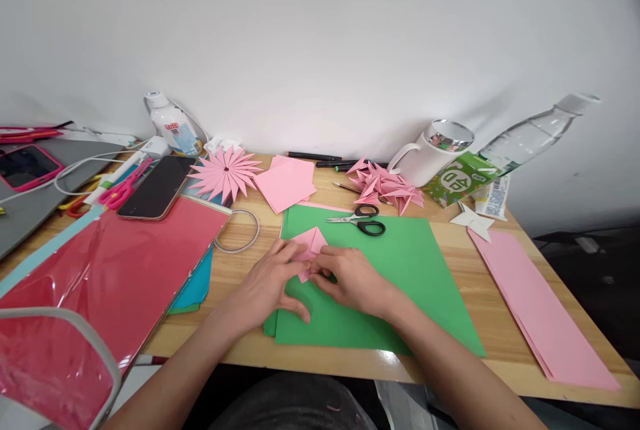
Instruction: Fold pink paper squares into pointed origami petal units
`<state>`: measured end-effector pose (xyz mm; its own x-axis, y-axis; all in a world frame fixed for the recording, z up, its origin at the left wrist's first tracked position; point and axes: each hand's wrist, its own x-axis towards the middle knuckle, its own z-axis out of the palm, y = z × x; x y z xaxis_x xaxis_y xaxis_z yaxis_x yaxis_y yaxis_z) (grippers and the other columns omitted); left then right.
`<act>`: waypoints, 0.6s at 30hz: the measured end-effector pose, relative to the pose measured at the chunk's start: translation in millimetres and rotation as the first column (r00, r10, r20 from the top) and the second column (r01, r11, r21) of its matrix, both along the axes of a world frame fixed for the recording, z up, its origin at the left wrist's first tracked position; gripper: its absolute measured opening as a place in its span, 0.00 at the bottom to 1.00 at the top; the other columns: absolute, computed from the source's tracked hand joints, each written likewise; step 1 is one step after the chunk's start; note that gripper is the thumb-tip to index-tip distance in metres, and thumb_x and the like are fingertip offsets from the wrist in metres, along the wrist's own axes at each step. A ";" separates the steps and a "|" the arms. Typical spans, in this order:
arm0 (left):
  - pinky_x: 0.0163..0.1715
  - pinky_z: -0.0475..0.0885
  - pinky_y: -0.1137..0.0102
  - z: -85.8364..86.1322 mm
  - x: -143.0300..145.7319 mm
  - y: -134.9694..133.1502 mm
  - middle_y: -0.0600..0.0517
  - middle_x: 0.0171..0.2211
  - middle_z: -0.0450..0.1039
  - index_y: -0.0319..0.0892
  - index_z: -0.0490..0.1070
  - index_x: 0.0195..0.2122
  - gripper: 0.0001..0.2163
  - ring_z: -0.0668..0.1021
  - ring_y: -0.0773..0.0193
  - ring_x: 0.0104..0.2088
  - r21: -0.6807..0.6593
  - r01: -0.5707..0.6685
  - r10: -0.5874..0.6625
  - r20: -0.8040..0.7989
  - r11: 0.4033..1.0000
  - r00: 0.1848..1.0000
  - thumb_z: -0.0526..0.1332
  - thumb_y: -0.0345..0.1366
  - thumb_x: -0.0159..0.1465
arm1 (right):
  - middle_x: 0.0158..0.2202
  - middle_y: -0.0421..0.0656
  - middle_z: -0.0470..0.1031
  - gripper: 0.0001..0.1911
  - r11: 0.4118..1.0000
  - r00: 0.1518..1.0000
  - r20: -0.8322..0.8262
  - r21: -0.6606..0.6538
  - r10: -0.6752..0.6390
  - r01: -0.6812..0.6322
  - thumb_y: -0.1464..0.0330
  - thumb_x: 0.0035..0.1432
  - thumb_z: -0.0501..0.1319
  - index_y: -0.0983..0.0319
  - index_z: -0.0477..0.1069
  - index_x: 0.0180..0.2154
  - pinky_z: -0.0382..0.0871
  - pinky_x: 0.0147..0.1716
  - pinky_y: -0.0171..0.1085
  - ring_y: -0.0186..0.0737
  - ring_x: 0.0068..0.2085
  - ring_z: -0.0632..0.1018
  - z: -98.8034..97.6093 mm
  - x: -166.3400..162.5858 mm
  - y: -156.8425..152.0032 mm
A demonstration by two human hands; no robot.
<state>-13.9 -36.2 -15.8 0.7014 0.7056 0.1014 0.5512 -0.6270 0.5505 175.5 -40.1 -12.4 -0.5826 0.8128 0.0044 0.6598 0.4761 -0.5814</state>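
A small piece of pink origami paper, partly folded with a crease down its upper part, lies on green paper sheets. My left hand rests its outstretched fingers on the pink paper's left side, thumb spread apart below. From the right, my right hand has its fingers curled and pinched at the paper's lower edge. Both hands' fingertips hide part of the fold. Just beyond, black-handled scissors lie on the green sheets.
Behind are a pink paper star wheel, pink squares, folded pink pieces, a white mug, a green carton and a tilted bottle. Pink strips lie right; a phone and red sheets left.
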 end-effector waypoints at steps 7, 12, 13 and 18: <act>0.48 0.66 0.60 -0.6 -6.0 -1.4 0.47 0.51 0.66 0.45 0.73 0.43 0.11 0.65 0.57 0.51 -0.032 -0.005 0.007 0.056 0.999 0.998 0.58 0.39 0.61 | 0.26 0.39 0.71 0.09 0.986 0.975 0.161 -0.027 -0.156 0.162 0.67 0.55 0.59 0.63 0.67 0.24 0.49 0.23 0.31 0.30 0.25 0.68 2.6 -11.6 -0.5; 0.47 0.67 0.62 -4.4 -4.6 2.1 0.48 0.49 0.68 0.45 0.71 0.46 0.14 0.66 0.60 0.49 0.028 -0.006 0.004 0.050 1.000 0.999 0.49 0.29 0.66 | 0.33 0.43 0.75 0.10 0.987 0.943 0.298 0.000 -0.151 0.158 0.63 0.57 0.58 0.63 0.70 0.31 0.48 0.23 0.32 0.36 0.29 0.73 6.4 -15.7 -3.3; 0.47 0.67 0.62 -4.1 -3.7 2.1 0.48 0.49 0.68 0.45 0.72 0.45 0.14 0.66 0.60 0.48 0.035 -0.013 0.011 0.044 0.999 0.999 0.49 0.29 0.65 | 0.34 0.43 0.75 0.11 0.987 0.935 0.321 0.003 -0.152 0.159 0.61 0.57 0.59 0.63 0.70 0.32 0.48 0.22 0.33 0.37 0.30 0.74 6.8 -16.9 -4.0; 0.45 0.68 0.63 -0.9 -1.2 -1.4 0.48 0.47 0.69 0.45 0.74 0.41 0.12 0.67 0.60 0.45 0.025 -0.036 0.035 0.026 0.999 0.999 0.51 0.32 0.65 | 0.33 0.44 0.74 0.18 0.990 0.929 0.344 0.011 -0.135 0.140 0.54 0.52 0.61 0.62 0.70 0.33 0.47 0.21 0.33 0.38 0.30 0.74 5.0 -17.0 -2.4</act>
<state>-15.1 -37.6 -16.7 0.6729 0.7270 0.1369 0.5596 -0.6213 0.5485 158.4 -42.4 -7.4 -0.4291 0.8836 -0.1874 0.8786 0.3602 -0.3136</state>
